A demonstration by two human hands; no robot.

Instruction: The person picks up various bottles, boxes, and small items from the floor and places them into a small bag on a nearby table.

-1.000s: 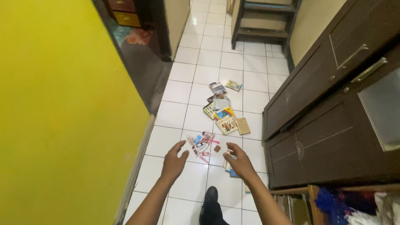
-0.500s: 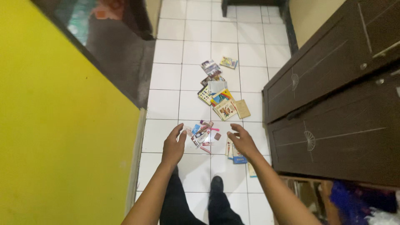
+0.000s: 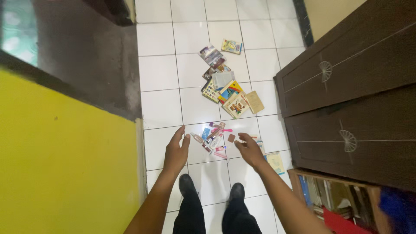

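I stand on a white tiled floor [image 3: 162, 104] looking down at my feet. My left hand [image 3: 176, 150] is held out, fingers apart, holding nothing. My right hand [image 3: 248, 148] is also empty, fingers loosely spread. Both hover above a small heap of pens, tubes and little packets [image 3: 213, 138] lying on the tiles just beyond them. Farther off lies a scatter of small colourful books [image 3: 227, 90]. A pale booklet [image 3: 275, 162] lies on the floor to the right of my right hand.
A dark brown cabinet [image 3: 355, 104] lines the right side. A low shelf with books [image 3: 333, 197] stands at the lower right. A yellow wall [image 3: 65, 160] fills the left, with a dark grey floor area [image 3: 86, 56] behind it.
The view has tilted down and moved forward, so my shoes and legs show more. Both hands stay extended and empty, now closer to the heap of small items.
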